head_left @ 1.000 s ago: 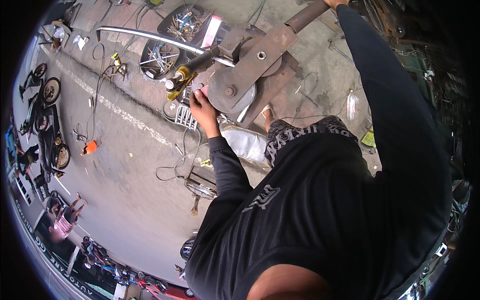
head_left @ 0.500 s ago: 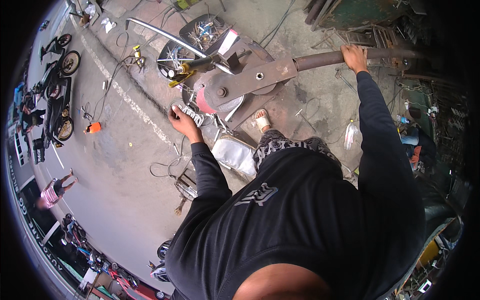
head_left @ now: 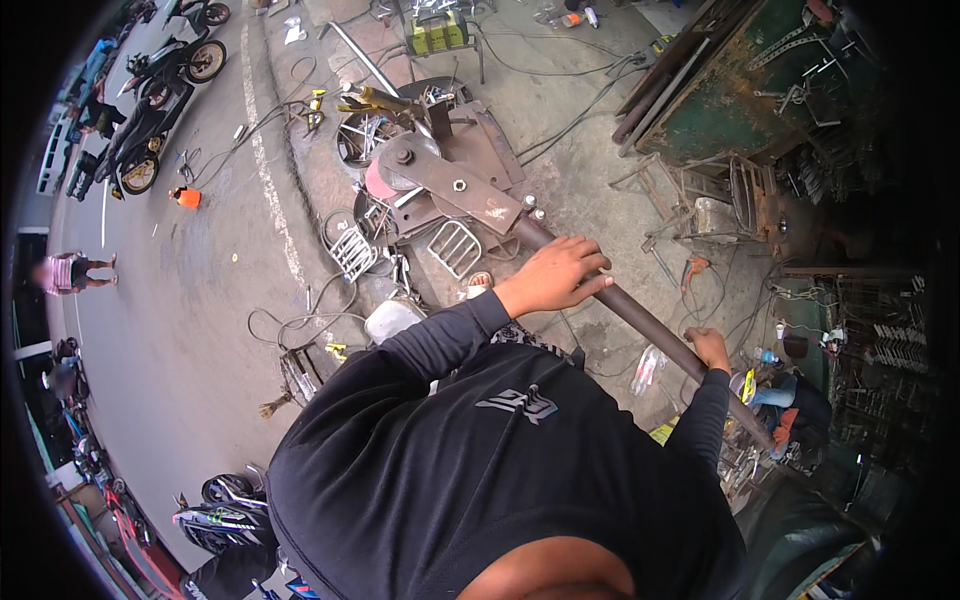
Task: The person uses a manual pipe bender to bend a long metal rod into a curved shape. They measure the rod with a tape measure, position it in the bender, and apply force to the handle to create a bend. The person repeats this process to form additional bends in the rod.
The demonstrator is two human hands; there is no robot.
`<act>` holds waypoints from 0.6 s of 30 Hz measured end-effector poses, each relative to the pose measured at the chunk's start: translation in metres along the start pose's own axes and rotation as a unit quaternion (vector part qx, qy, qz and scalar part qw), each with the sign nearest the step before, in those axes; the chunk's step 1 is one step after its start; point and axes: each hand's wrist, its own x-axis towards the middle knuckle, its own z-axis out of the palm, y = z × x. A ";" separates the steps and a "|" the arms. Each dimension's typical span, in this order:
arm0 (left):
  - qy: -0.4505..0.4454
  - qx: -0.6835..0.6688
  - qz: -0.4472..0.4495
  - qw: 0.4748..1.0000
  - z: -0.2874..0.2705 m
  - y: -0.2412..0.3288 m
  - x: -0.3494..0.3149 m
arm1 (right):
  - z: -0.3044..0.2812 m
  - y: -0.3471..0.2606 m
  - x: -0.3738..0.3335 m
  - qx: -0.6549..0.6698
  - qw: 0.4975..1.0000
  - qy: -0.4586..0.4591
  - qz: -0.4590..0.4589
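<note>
My left hand lies across a long dark steel pipe, its fingers curving over it. Farther along, my right wrist crosses the pipe. My right hand sits just past its edge, fingers curled; whatever they hold, if anything, is hidden. The pipe extends from a flat steel arm, bolted at its far end over a round plate on a heavy rusty bench. A long bright bar sticks out beyond this bender. Bent metal racks lie below it.
Trays of metal bits stand beside the bender. A green welding machine is at the back. On the floor are an orange power tool, a plastic bottle and cables. Another person crouches at right; motorcycles line the road.
The pipe and steel arm have swung toward me. My left hand has moved from beside the bender onto the pipe, while my right hand has come closer and lower. My view has shifted too.
</note>
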 end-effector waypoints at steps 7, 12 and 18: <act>-0.280 0.099 -0.046 0.954 0.234 0.121 -0.024 | 0.078 0.126 -0.126 0.106 0.982 -0.154 0.018; -0.419 0.136 -0.149 0.885 0.237 0.163 -0.076 | 0.120 0.170 -0.222 0.312 0.946 -0.082 -0.030; -0.592 0.174 -0.186 0.765 0.240 0.171 -0.112 | 0.172 0.316 -0.311 0.184 0.934 -0.263 0.157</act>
